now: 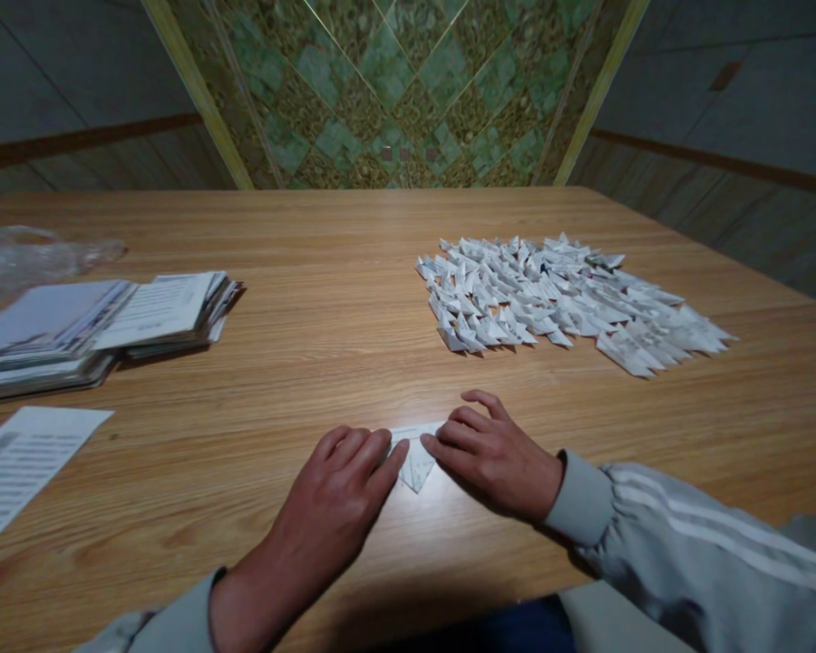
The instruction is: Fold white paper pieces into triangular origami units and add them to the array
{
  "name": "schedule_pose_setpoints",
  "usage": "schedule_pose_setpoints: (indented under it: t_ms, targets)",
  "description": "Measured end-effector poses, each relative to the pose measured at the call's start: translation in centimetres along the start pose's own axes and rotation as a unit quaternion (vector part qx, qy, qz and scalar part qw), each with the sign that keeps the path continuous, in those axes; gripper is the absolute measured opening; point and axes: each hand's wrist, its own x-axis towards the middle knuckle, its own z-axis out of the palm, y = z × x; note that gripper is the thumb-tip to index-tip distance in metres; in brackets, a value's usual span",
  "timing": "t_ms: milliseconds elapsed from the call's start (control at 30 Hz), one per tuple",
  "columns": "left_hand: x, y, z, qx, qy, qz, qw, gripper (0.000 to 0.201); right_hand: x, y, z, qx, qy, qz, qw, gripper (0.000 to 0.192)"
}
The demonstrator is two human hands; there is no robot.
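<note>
A small piece of folded paper [417, 461] lies on the table in front of me, its point toward me and a straight folded edge on the far side. My left hand [346, 485] grips its left end, with the thumb on top and the other fingers curled at the far edge. On the right end, my right hand [493, 458] presses with thumb and fingers closed on the paper, while one finger is raised and bent. The parts of the paper under the fingers are hidden.
Many folded paper boats [517, 290] stand packed together at the right on the wooden table [313, 363]. Stacks of paper sheets [156, 308] and a crumpled clear plastic bag [27, 258] lie at the left. A single printed sheet [31, 458] rests nearer.
</note>
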Motion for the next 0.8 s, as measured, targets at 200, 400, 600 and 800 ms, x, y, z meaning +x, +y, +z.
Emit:
schedule_pose_setpoints:
  t_ms: [200, 400, 600, 800]
  targets:
    - [-2.7, -1.2, -0.7, 0.021, 0.014, -0.022, 0.999, 0.037, -0.3, 0.5, 0.1, 0.001, 0.022, 0.008, 1.000, 0.022]
    - [-3.2, -1.3, -0.5, -0.005, 0.024, -0.041, 0.999, 0.033, -0.8, 1.2, -0.1, -0.003, 0.050, 0.015, 0.999, 0.022]
    - [-1.6, -1.6, -0.8, -0.116, 0.009, -0.107, 0.987, 0.024, -0.6, 0.9, -0.2, 0.004, 0.051, 0.021, 0.998, 0.021]
    - [2.2, -2.8, -0.6, -0.196, -0.063, -0.151, 0.967, 0.018, 1.5, 1.0, -1.4, 0.036, -0.024, 0.052, 0.998, 0.014]
